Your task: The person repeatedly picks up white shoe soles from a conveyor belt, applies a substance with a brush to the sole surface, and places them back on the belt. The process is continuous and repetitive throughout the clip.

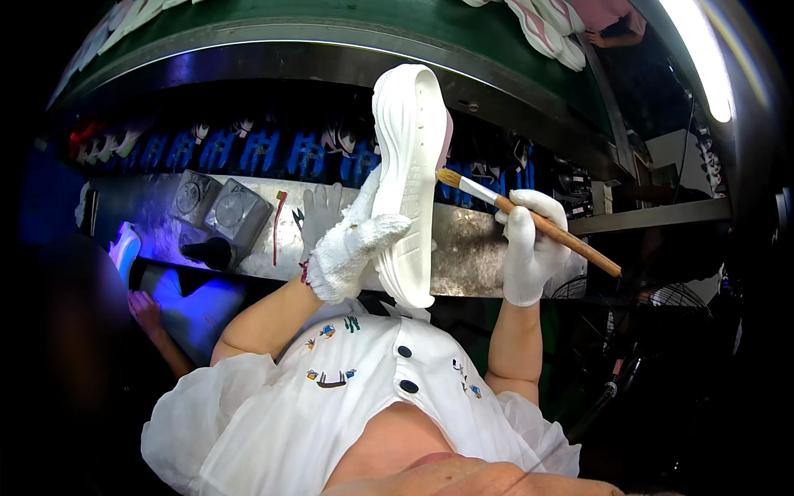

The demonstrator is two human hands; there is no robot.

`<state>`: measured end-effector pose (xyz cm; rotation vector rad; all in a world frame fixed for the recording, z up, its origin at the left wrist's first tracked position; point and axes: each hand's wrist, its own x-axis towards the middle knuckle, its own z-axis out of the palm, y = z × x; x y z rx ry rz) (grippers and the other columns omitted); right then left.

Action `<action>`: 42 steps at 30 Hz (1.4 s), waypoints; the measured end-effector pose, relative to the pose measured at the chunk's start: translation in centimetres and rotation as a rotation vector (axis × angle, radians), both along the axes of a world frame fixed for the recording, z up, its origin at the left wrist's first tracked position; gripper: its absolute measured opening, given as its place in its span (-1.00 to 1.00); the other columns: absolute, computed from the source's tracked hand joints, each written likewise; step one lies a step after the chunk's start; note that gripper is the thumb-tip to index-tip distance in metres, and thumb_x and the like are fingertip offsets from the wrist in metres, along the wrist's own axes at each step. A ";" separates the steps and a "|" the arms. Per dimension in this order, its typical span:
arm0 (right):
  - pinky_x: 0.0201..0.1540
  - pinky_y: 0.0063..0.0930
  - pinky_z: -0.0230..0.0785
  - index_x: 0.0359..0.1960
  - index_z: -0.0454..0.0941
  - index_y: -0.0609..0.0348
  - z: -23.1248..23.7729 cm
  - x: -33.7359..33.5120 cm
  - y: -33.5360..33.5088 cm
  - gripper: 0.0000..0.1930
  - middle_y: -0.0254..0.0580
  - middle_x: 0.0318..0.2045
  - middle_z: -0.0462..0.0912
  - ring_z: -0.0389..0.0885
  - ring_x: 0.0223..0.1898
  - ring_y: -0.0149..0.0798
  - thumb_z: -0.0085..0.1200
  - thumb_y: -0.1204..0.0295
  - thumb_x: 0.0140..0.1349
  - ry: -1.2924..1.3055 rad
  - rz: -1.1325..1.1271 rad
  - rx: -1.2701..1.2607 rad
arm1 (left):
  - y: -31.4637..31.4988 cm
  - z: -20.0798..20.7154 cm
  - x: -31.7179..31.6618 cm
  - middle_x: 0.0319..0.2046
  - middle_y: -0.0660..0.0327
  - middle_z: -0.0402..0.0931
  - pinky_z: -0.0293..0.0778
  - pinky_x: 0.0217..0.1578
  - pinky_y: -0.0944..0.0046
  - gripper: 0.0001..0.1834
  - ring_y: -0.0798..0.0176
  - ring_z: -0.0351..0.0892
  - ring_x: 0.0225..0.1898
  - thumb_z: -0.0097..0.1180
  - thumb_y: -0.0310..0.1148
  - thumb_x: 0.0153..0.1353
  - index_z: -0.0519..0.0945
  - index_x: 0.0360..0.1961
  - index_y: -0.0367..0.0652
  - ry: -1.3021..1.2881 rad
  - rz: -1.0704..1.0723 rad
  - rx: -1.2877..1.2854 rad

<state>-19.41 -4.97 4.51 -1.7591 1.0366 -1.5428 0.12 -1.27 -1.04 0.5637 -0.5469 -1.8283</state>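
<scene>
My left hand (343,252), in a white textured glove, is closed round the lower part of a white shoe sole (395,149). The sole stands nearly upright, its hollowed inner face turned toward the right. A white-gloved right hand (532,260) of mine pinches the wooden handle of a paintbrush (480,191). Its pale bristles are at the sole's right edge; whether they touch it I cannot tell. Behind my left wrist, a grey-white glove (322,207) lies on the metal bench (467,236).
Two grey containers (238,213), a black object (211,251) and a red-handled brush (278,227) rest on the bench. Beyond are blue holders (260,151) with shoes. White shoes (542,25) lie on a green belt (331,15). Co-workers' hands (144,309) show left and upper right.
</scene>
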 end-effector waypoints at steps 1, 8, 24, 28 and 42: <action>-0.49 -0.76 0.30 -0.29 0.48 0.35 -0.3 0.1 -0.2 -0.87 -0.24 -0.49 0.55 0.47 -0.54 -0.55 0.02 0.63 0.10 0.039 -0.003 -0.002 | 0.4 0.1 0.0 0.14 0.18 0.22 0.29 0.09 0.28 -0.08 0.29 0.29 0.11 0.16 -0.36 0.02 -0.12 0.34 -0.09 -0.028 0.007 -0.026; -0.51 -0.75 0.27 -0.36 0.53 0.28 1.5 0.8 -1.3 -0.90 -0.33 -0.52 0.55 0.42 -0.57 -0.60 0.07 0.62 0.06 0.191 -0.047 -0.039 | 1.8 0.1 -0.2 0.10 0.10 0.29 0.42 0.05 0.14 -0.04 0.13 0.40 0.07 0.21 -0.30 -0.10 -0.05 0.32 -0.02 -0.130 0.028 -0.026; -0.48 -0.73 0.38 -0.37 0.53 0.31 3.7 1.2 -4.5 -0.92 -0.25 -0.48 0.58 0.53 -0.52 -0.54 0.04 0.65 0.08 0.138 -0.045 -0.166 | 2.3 -0.6 0.6 0.21 0.15 0.14 0.21 0.16 0.21 -0.03 0.22 0.21 0.19 0.18 -0.22 -0.03 -0.12 0.34 -0.15 0.106 -0.095 0.055; -0.54 -0.75 0.32 -0.38 0.54 0.31 2.6 1.4 -2.8 -0.90 -0.26 -0.51 0.59 0.46 -0.57 -0.58 0.08 0.64 0.03 0.196 0.058 -0.204 | 2.0 -1.9 0.5 0.12 0.00 0.29 0.41 0.04 -0.01 -0.15 -0.01 0.40 0.07 0.14 -0.13 0.00 0.06 0.29 -0.13 0.161 -0.028 0.145; -0.58 -0.66 0.17 -0.36 0.43 0.36 0.6 -0.8 0.0 -0.87 -0.20 -0.64 0.44 0.33 -0.63 -0.46 -0.09 0.57 0.04 0.009 0.066 -0.311 | -3.8 3.9 6.5 -0.12 -0.20 0.41 0.56 -0.21 0.01 -0.13 -0.10 0.55 -0.19 -0.34 0.30 0.17 0.14 0.22 -0.28 0.199 0.075 -0.380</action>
